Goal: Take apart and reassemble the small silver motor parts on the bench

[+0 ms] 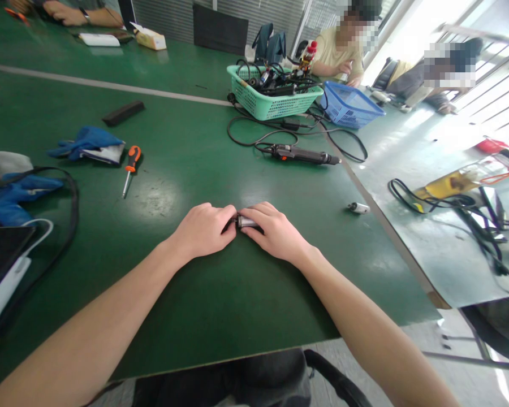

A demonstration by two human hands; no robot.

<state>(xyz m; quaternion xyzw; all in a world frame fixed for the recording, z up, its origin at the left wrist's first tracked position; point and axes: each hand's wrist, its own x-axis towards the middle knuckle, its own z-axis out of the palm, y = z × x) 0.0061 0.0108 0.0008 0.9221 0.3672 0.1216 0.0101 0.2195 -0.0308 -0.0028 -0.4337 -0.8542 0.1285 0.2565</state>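
Green table (220, 169): one screwdriver (129, 168), one power driver (305, 155); left hand (203, 230), right hand (276, 232) clamp one cylinder (246, 222).

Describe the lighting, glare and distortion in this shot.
Head view: daylight from the windows at upper right is blown out; a soft glare patch sits on the green table near the screwdriver; the wide lens bends the table edges; the left hand, right hand and the small metal part between them are sharp.

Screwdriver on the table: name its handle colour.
The screwdriver handle is orange and black; the head view shows it.
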